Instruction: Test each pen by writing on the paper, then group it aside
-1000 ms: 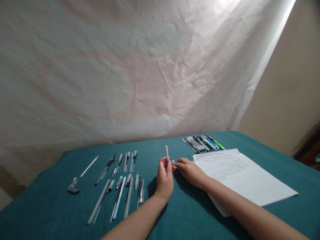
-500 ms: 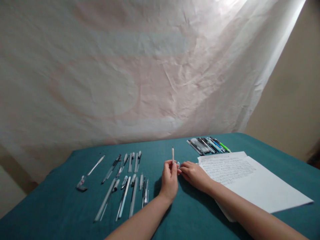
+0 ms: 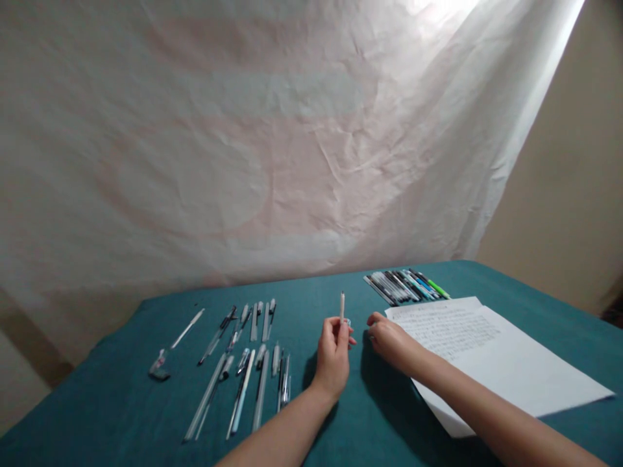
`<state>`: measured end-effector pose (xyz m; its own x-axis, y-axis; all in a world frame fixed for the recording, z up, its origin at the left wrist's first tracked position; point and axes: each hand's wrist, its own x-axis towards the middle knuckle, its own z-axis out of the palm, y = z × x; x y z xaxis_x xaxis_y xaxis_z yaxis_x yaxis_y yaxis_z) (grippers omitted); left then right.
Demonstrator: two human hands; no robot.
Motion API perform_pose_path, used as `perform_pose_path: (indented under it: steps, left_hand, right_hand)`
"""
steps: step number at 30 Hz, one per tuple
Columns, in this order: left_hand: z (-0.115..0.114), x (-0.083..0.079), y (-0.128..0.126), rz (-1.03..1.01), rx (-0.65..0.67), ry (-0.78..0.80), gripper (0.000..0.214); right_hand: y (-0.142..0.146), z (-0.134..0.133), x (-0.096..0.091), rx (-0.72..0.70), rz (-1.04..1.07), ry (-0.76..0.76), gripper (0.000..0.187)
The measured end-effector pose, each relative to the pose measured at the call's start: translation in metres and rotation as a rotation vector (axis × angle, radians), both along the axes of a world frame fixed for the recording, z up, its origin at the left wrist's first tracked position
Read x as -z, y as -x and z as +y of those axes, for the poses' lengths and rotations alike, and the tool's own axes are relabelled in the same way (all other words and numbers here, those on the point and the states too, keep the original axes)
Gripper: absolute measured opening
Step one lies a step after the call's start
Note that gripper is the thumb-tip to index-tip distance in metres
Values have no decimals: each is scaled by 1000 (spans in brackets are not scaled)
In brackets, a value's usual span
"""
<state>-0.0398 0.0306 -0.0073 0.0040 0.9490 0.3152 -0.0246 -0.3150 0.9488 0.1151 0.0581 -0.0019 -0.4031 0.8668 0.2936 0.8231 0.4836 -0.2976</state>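
My left hand (image 3: 333, 353) is closed around a slim white pen (image 3: 342, 307), which stands upright with its dark tip pointing up. Beside the pen, a small clear, bluish piece (image 3: 347, 322) shows at the same fingers; its kind is hard to tell. A short way to the right, my right hand (image 3: 389, 337) hovers by the left edge of the written paper (image 3: 511, 363). Its fingers are curled together, and anything inside them is hidden.
Pen barrels, caps and refills (image 3: 238, 395) lie in two rough rows on the left of the green cloth (image 3: 121, 415). Farther left are a white refill (image 3: 188, 327) and a clear, dark-ended piece (image 3: 159, 366). Several pens (image 3: 406, 287) lie side by side at the back right.
My right hand has drawn away to the right from my left hand, leaving a gap between them. The pen stays upright in my left hand.
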Motion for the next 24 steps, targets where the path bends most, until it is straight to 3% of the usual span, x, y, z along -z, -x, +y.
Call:
perform_pose_path:
  steps: [3, 7, 11, 24]
  left_hand:
    - [-1, 0, -1, 37, 52, -9, 24]
    - [-4, 0, -2, 80, 139, -11, 22]
    - [-5, -1, -4, 127, 165, -31, 20]
    - [-6, -1, -3, 172, 191, -54, 19]
  right_hand:
    - [-8, 5, -17, -16, 174, 30, 20]
    - [-19, 5, -53, -48, 650, 86, 10]
    - [-22, -3, -76, -72, 997, 194, 22]
    - [-13, -7, -75, -76, 1059, 244, 27]
